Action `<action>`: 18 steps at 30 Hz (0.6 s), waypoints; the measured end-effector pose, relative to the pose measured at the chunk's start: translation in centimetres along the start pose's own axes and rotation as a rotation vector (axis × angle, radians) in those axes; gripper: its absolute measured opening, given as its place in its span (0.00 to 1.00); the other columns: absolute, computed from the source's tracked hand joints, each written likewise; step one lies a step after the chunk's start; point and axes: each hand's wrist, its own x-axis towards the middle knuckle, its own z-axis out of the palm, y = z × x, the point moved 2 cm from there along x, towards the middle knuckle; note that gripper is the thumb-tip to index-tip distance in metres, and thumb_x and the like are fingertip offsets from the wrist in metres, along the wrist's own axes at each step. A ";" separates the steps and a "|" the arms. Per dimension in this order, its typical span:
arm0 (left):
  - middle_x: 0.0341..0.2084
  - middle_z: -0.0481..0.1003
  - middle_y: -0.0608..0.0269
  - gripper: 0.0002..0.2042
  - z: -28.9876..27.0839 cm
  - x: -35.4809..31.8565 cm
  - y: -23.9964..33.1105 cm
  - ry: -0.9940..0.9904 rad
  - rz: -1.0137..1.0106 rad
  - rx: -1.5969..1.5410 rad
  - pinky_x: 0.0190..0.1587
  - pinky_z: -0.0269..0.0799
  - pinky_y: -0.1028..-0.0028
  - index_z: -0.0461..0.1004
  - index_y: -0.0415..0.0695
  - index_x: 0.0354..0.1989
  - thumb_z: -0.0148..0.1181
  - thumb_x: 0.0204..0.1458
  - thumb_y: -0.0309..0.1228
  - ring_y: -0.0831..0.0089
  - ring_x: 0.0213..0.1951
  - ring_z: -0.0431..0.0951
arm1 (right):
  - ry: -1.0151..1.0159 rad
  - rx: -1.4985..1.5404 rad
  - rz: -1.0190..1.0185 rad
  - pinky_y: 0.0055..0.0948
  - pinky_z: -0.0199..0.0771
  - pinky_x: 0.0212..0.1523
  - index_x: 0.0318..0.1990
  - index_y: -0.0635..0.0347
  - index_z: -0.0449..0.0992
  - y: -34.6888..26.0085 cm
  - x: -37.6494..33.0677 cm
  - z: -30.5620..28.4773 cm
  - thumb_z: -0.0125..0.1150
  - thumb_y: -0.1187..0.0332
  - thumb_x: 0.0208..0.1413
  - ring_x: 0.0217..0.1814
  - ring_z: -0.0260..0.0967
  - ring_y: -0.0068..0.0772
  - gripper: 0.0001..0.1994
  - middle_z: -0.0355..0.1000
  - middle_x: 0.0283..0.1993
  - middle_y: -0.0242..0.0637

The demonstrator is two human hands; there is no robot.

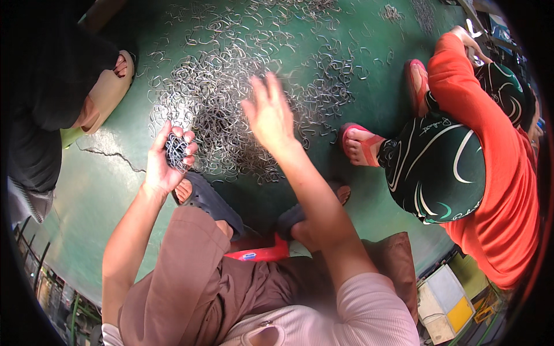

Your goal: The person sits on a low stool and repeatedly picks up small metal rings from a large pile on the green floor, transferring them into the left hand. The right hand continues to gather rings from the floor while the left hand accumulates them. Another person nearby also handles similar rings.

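Note:
A wide heap of small bent metal wire hooks (pixel 216 106) lies spread on the green floor in front of me. At its near left edge my left hand (pixel 167 158) is turned palm up, its fingers curled round a bunch of the wire hooks (pixel 176 151). My right hand (pixel 268 115) is over the middle of the heap, palm down, fingers stretched and a little apart. Motion blurs its fingertips; no hook shows in them. Whether it touches the hooks beneath, I cannot tell.
I sit low on a red seat (pixel 259 252), my dark clogs (pixel 210 202) by the heap's near edge. A person in a red sleeve (pixel 490 121) and pink sandals is close on the right. Another person's beige sandal (pixel 109 92) stands at left. A crack (pixel 109 153) crosses the floor.

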 end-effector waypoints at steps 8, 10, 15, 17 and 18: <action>0.26 0.63 0.63 0.14 -1.3 -0.3 0.9 -0.065 0.006 -0.086 0.21 0.62 0.80 0.64 0.48 0.27 0.44 0.58 0.44 0.74 0.25 0.63 | 0.540 -0.133 -0.010 0.48 0.50 0.61 0.53 0.57 0.65 9.5 3.1 -5.2 0.54 0.64 0.53 0.64 0.49 0.53 0.19 0.57 0.59 0.48; 0.26 0.63 0.63 0.14 -1.5 -0.3 0.9 -0.067 0.002 -0.083 0.21 0.62 0.80 0.64 0.48 0.27 0.44 0.58 0.44 0.73 0.25 0.63 | 0.571 -0.248 0.234 0.52 0.42 0.64 0.57 0.58 0.60 13.4 3.1 -7.1 0.44 0.57 0.59 0.69 0.41 0.52 0.22 0.50 0.64 0.48; 0.26 0.64 0.63 0.14 -1.6 -0.1 0.7 -0.068 -0.004 -0.054 0.21 0.63 0.79 0.64 0.48 0.28 0.44 0.58 0.44 0.73 0.25 0.64 | 0.432 -0.367 0.216 0.53 0.38 0.65 0.62 0.61 0.55 13.9 0.9 -3.5 0.44 0.55 0.58 0.70 0.38 0.51 0.27 0.45 0.67 0.48; 0.26 0.63 0.63 0.14 -1.2 -0.1 0.7 -0.057 -0.003 -0.059 0.21 0.63 0.79 0.64 0.47 0.27 0.44 0.58 0.44 0.73 0.25 0.64 | 0.374 -0.256 0.081 0.52 0.36 0.66 0.62 0.61 0.55 10.6 -0.5 -1.1 0.48 0.57 0.56 0.70 0.38 0.51 0.28 0.46 0.67 0.49; 0.26 0.63 0.63 0.14 -1.2 -0.1 0.6 -0.049 -0.003 -0.055 0.21 0.63 0.79 0.64 0.47 0.27 0.44 0.58 0.44 0.73 0.25 0.64 | 0.308 -0.198 0.045 0.51 0.36 0.66 0.62 0.62 0.54 8.3 -1.3 -0.3 0.47 0.57 0.56 0.70 0.38 0.50 0.28 0.46 0.67 0.49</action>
